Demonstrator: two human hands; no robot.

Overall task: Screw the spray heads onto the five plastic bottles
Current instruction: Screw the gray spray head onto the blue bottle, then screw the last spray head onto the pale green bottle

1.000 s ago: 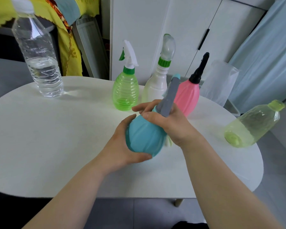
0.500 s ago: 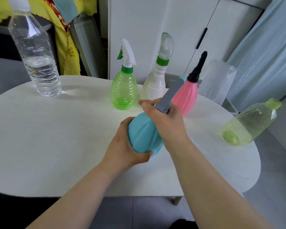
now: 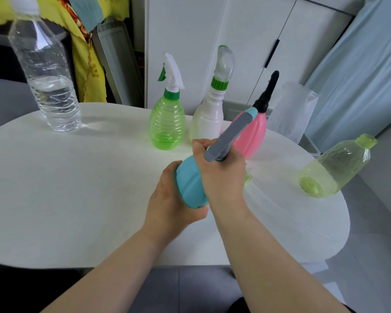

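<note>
My left hand [image 3: 169, 199] grips the round body of a teal bottle [image 3: 189, 184], held tilted above the white table [image 3: 77, 188]. My right hand [image 3: 221, 172] wraps the bottle's neck at the base of its grey spray head [image 3: 230, 136], which points up and to the right. Behind stand a green bottle [image 3: 167, 123] with a white trigger head, a white bottle [image 3: 209, 118] with a clear cap, and a pink bottle [image 3: 252, 134] with a black nozzle. A yellow-green bottle [image 3: 334, 168] lies on its side at the right, headless. A small yellow-green piece [image 3: 247, 178] peeks out beside my right hand.
A clear water bottle [image 3: 48, 82] stands at the table's back left. A frosted plastic container [image 3: 291, 111] sits behind the pink bottle near the back edge. White cabinet doors and a pale blue curtain rise beyond the table.
My right hand has turned around the bottle neck, and the grey spray head has swung further to the right. The teal bottle has tilted a little more in my left hand.
</note>
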